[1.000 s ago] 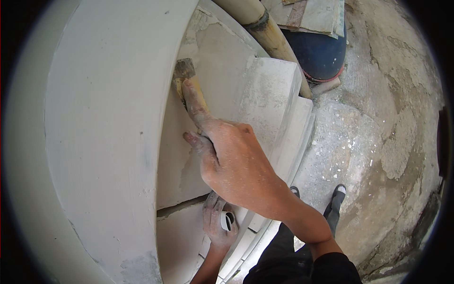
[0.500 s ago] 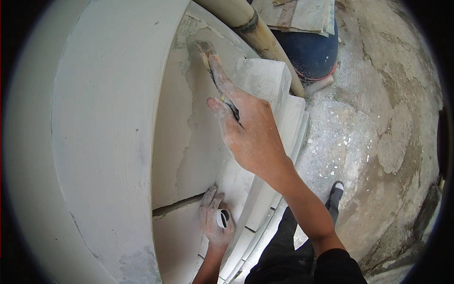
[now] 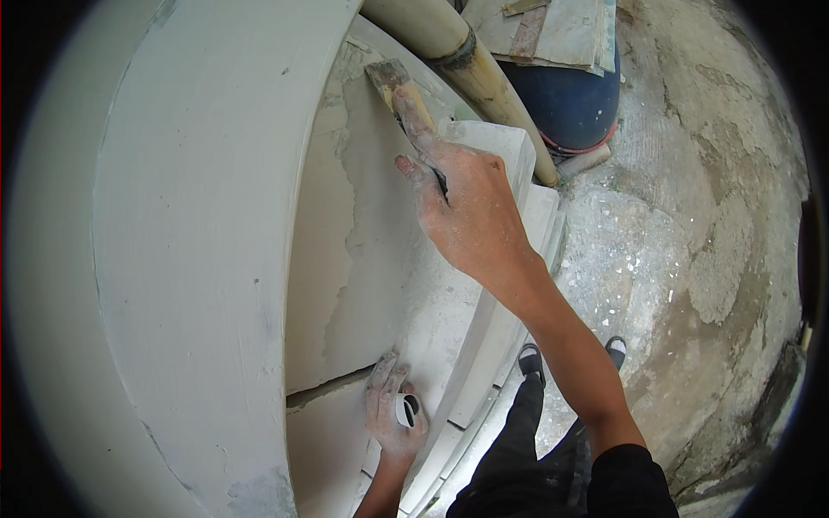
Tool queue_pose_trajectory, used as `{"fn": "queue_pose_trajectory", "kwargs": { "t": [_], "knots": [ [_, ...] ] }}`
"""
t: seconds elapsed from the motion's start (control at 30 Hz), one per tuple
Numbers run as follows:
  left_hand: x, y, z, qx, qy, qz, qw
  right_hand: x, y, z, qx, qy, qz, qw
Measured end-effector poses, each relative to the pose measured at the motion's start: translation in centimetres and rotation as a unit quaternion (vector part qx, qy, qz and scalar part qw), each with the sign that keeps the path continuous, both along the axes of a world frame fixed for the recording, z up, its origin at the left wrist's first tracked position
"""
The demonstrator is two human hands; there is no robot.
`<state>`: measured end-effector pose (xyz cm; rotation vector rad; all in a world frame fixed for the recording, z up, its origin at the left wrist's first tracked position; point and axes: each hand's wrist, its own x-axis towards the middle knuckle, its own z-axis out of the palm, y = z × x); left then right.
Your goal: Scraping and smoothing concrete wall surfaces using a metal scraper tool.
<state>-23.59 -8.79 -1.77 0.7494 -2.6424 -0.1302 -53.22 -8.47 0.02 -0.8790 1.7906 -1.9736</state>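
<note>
My right hand (image 3: 471, 194) is closed around a scraper (image 3: 399, 79) with a broad, stained flat blade and a pale handle. The index finger lies along it. Its blade touches the upper part of the wall panel (image 3: 380, 233), near the flaking edge of an old coat. Lower down, my left hand (image 3: 393, 406) rests by the panel's dark gap, with dusty fingers against the wall. A short white tube-like piece (image 3: 402, 410) with a dark inside sits in this hand; its exact kind is unclear. White dust covers both hands.
A smooth pale column (image 3: 199, 216) rises at the left. Stepped white moulding (image 3: 505, 250) runs beside the panel. A stained pipe (image 3: 484, 73) slants past a dark blue container (image 3: 561, 104) topped with boards (image 3: 570, 34). White flakes are scattered over the rough concrete floor (image 3: 622, 259).
My right hand and the scraper have shifted slightly up and right along the panel, the blade turning a little. The view has moved a bit, and a second foot now shows. My left hand stays by the gap.
</note>
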Motion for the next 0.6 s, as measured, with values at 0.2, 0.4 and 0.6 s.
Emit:
{"fn": "queue_pose_trajectory", "kwargs": {
  "t": [0.2,0.4,0.6],
  "knots": [
    [-0.4,0.1,0.0,0.009,0.013,-0.005,1.000,-0.1,1.2,1.1,-0.009,0.005,-0.004,1.000],
    [-0.4,0.1,0.0,0.015,0.011,-0.003,1.000,0.2,1.9,2.3,0.032,-0.034,0.058,0.997],
    [-0.5,0.1,0.2,0.012,0.000,0.004,1.000,0.4,0.5,1.5,0.016,0.066,-0.055,0.996]
  ]
}}
